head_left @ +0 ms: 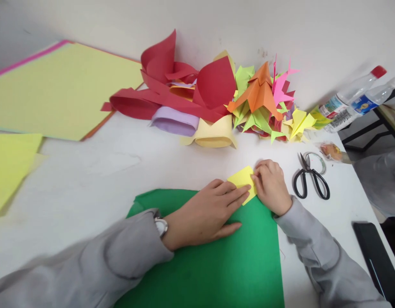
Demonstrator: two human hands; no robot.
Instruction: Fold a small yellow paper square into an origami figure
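Note:
A small yellow piece of paper [240, 177] lies over the top right part of a large green sheet of paper [216, 273]. My left hand [206, 214] rests flat with fingers stretched out, its fingertips pressing on the yellow paper and its thumb over the green sheet. At the yellow paper's right edge, my right hand [271, 185] is closed, with thumb and fingers pinching that edge. Part of the yellow paper is covered by my left fingers. Just right of my right hand lie black-handled scissors [309, 177] with the blades pointing away.
Red paper shapes [184, 96], a purple paper ring [175, 121] and folded paper figures [259, 98] crowd the back. Large yellow sheets [65, 90] lie left. Plastic bottles [348, 100], a tape roll [316, 162] and a black phone-like object [375, 261] are along the right edge.

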